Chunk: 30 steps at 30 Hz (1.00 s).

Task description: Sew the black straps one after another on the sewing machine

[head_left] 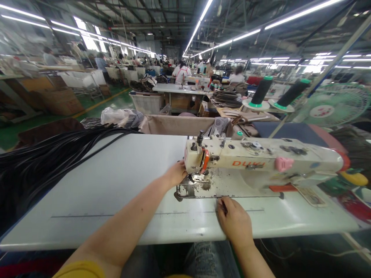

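Grip, left point(176, 173): just left of centre, our fingers go behind the needle end of the sewing machine point(240, 158); the tips are hidden, so we cannot tell whether they are apart, together or clamped on something.
Grip, right point(235, 222): below and right of centre, resting by the front edge of the machine bed point(223, 185), fingers curled towards the palm; we cannot tell whether anything is pinched inside.
Sewing machine: it stretches from the centre to the right of the frame, pale-bodied with orange lettering; we see a pink piece point(284, 164) on its front and an orange lever point(205, 160) at the needle end.
Presser foot point(199, 177): right of our left grip, above the bed, where the paint is worn into dark patches.
Tabletop point(139, 154): pale, spread across the lower half, with a ruler scale point(171, 214) running left to right in front of the machine, passing under our left forearm.
Black strips point(52, 166): a long heap at the left of the frame, some ends lying over the tabletop's far left corner.
Thread cones point(262, 92): two, dark with green ends, standing upper right behind the machine.
Fan point(333, 104): pale green, right edge of the frame.
Fabric-lined bin point(179, 124): beyond the tabletop, upper middle.
Co-worker point(182, 72): near the top centre, behind another sewing machine point(197, 82).
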Each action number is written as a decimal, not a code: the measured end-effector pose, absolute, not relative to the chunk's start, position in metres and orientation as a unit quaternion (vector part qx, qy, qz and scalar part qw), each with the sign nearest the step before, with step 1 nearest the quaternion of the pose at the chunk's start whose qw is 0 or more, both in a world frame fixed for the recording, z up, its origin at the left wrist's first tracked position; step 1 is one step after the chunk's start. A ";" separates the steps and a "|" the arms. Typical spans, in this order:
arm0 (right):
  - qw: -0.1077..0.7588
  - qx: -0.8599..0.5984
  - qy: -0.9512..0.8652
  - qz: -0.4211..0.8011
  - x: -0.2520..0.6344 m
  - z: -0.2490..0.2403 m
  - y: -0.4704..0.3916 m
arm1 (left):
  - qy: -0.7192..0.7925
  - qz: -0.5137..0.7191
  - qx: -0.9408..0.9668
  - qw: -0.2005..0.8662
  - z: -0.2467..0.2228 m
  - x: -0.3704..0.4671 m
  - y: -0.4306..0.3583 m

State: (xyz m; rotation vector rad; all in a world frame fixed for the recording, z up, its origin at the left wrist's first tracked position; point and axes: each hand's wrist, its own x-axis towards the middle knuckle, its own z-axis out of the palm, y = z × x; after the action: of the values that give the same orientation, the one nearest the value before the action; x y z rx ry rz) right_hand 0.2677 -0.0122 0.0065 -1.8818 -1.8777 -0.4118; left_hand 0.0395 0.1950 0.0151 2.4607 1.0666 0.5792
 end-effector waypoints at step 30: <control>0.225 -0.694 -0.673 -0.125 0.263 0.012 -0.012 | 0.467 0.224 0.822 0.237 0.022 0.014 0.147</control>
State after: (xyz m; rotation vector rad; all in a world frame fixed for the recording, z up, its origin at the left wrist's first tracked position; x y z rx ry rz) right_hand 0.2626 -0.0124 0.0118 -1.9135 -1.8551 -0.3460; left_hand 0.0144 0.1468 0.0225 2.2525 1.2804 0.6142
